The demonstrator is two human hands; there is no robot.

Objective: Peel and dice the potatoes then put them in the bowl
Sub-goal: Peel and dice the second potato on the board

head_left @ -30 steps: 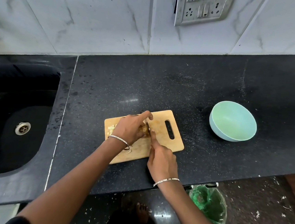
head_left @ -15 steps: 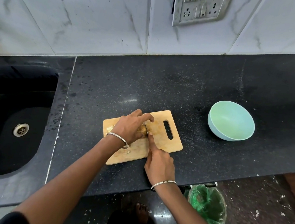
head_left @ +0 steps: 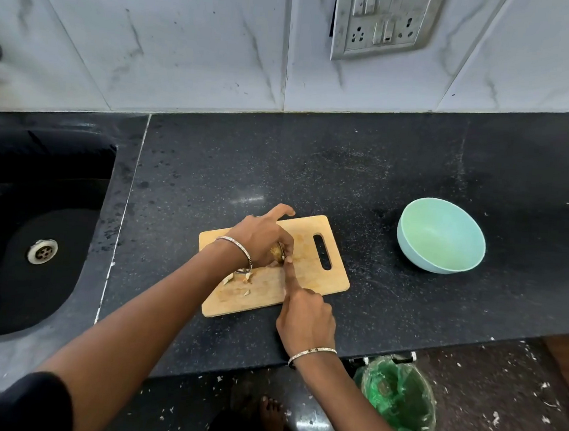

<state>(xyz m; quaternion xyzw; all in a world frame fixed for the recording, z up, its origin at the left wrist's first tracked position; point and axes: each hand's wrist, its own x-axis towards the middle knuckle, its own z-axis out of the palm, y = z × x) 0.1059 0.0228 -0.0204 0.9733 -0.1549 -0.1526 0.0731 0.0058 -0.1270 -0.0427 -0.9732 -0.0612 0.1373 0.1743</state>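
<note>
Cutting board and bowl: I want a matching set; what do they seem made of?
The cutting board looks like pale wood or bamboo, matte, with faint grain. The bowl looks like smooth plastic or melamine, uniform mint green, softly shiny; possibly ceramic.

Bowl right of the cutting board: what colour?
Bowl is mint green inside, light blue outside; head view.

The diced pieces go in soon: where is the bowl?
Head view: the bowl stands on the black counter, right of the cutting board and apart from it.
</note>
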